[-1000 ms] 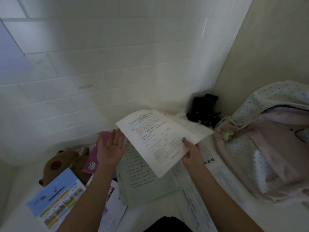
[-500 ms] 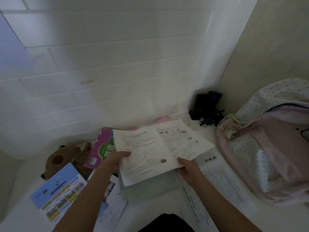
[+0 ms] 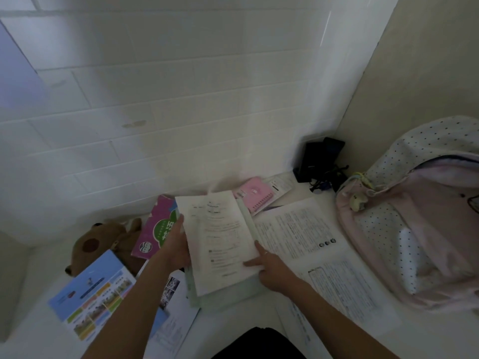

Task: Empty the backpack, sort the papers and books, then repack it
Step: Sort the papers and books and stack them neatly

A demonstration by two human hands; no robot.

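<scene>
A folded white printed sheet (image 3: 220, 237) lies on top of a pale green paper stack (image 3: 233, 294) in the middle of the white surface. My left hand (image 3: 176, 250) grips the sheet's left edge. My right hand (image 3: 269, 265) presses its lower right corner with fingers spread. The pink dotted backpack (image 3: 420, 218) lies open at the right. Large printed sheets (image 3: 305, 234) are spread between the stack and the backpack. A magenta and green book (image 3: 155, 229) and a blue illustrated book (image 3: 96, 291) lie to the left.
A brown plush toy (image 3: 98, 242) lies at the left near the tiled wall. A pink spiral notebook (image 3: 255, 194) and a small packet (image 3: 280, 186) sit behind the stack. Black devices with cables (image 3: 318, 161) fill the back corner.
The sheet was held up open in my right hand, then folded shut and laid on the green stack. My left hand took its left edge. The pink notebook is now uncovered.
</scene>
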